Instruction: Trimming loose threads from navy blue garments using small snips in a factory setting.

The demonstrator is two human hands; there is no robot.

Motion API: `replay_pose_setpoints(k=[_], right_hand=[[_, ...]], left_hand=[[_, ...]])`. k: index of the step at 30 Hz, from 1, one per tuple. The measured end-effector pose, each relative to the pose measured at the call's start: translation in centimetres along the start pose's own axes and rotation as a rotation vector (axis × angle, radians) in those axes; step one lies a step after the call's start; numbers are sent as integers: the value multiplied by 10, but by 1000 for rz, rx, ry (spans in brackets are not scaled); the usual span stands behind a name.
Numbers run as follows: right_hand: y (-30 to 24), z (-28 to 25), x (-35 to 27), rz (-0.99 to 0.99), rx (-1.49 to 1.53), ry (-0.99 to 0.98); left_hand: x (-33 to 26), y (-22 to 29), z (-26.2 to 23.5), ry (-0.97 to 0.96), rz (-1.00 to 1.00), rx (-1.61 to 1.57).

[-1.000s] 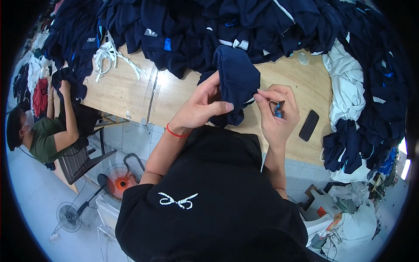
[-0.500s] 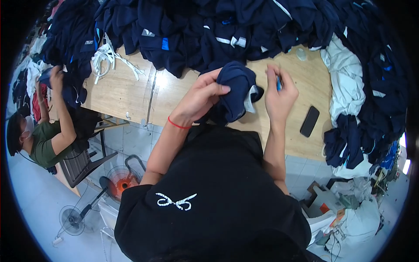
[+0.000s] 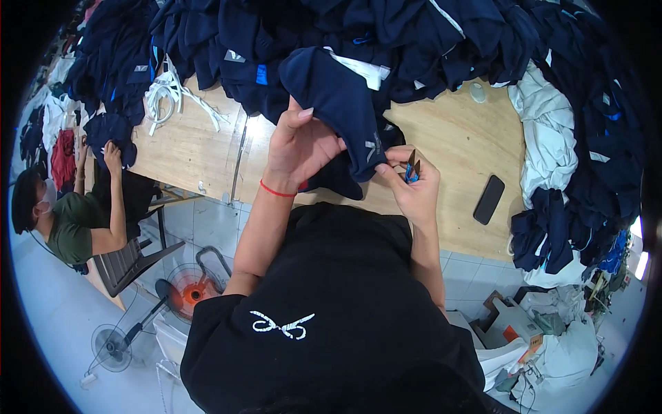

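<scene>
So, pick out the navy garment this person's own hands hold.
The raised piece between the left hand and right hand; other navy garments lie heaped, one at the co-worker's hands.

Your right hand (image 3: 416, 181), apart from the navy garment (image 3: 331, 93) half a second earlier, returned and pinched its edge. The cloth spread upward, showing a small mark (image 3: 372, 148). The co-worker's hand (image 3: 111, 156) dropped.

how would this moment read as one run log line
left hand: holds dark blue cloth | right hand: pinches cloth edge, holds snips | table: phone at right | beyond: dark clothes pile
</scene>
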State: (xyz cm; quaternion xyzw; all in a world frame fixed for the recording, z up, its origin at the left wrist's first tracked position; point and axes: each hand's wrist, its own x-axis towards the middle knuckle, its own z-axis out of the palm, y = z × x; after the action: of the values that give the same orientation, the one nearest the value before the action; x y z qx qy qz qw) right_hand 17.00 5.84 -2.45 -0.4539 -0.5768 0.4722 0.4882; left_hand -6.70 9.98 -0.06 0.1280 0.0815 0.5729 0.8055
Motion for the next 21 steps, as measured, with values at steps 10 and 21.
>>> replay_pose_setpoints(k=[10,21], right_hand=[[-30,-14,-11,-122,-2,143],[-23,-36,-8,173,-160,80]], left_hand=[[6,6,-35,290,265,-269],[-23,-10,-22,271,-16,637]])
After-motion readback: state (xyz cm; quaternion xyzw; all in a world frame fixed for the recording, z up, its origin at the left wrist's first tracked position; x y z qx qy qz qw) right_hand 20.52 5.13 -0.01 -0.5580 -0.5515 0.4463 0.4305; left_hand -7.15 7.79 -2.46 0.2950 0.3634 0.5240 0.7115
